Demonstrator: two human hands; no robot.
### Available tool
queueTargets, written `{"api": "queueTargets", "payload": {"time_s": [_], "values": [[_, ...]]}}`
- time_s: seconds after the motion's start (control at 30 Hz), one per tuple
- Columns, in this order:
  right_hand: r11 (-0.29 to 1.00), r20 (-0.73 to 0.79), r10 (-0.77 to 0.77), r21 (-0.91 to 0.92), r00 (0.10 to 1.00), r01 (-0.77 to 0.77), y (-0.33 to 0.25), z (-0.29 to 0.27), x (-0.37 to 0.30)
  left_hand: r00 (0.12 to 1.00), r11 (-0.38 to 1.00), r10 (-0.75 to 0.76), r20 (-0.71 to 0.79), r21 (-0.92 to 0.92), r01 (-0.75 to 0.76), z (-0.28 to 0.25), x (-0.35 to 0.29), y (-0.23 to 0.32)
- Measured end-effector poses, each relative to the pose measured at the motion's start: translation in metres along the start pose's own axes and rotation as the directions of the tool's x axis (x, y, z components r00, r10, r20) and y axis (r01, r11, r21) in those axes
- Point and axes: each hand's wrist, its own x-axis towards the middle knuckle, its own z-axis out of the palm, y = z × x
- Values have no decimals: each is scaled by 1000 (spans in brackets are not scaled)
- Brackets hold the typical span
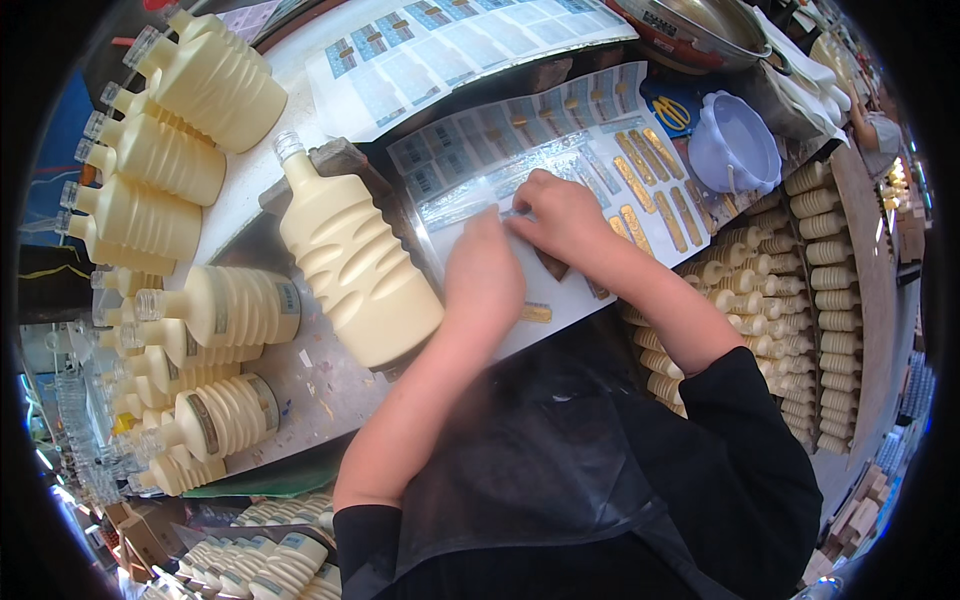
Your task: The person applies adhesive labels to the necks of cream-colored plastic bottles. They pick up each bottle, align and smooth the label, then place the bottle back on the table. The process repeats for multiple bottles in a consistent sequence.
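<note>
My two hands are close together over a sheet of blue and silver labels (462, 150) on the sloping work surface. My left hand (486, 268) is smeared by motion, its fingertips near the sheet's lower edge. The fingers of my right hand (562, 215) are bent and pinched together at a shiny film strip (470, 205); what lies between them is too small to make out. Gold label strips (632, 185) lie in rows to the right of this hand. Left of my hands, a cream ribbed bottle (355, 265) with a clear threaded neck lies propped on a dark block (350, 165).
Further cream bottles (160, 150) crowd the table's left side. A second label sheet (440, 60) lies at the back. At the back right are a lavender bucket (735, 145), yellow-handled scissors (670, 114) and a metal basin (700, 20). Racked bottles (745, 290) stand below right.
</note>
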Motion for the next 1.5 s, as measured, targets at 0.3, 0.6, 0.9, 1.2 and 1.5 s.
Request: {"api": "queueTargets", "payload": {"time_s": [0.3,0.6,0.9,1.2,1.5], "values": [[993,10,51,102,999,-52,5,3,-6,998,1000,10,-60,17,-9,10,4,-8],[854,129,133,489,983,-180,4,-32,-30,993,966,-118,-33,-237,107,8,8,-5],[634,330,50,719,943,-285,8,-45,-7,974,978,18,-224,-200,-64,-17,-3,14],[413,371,70,834,926,-365,-11,-61,-28,981,773,-190,-40,-622,124,-22,-9,12],[154,411,59,896,910,-415,-43,-80,-30,971,157,-179,159,-970,187,-56,-19,20]]}}
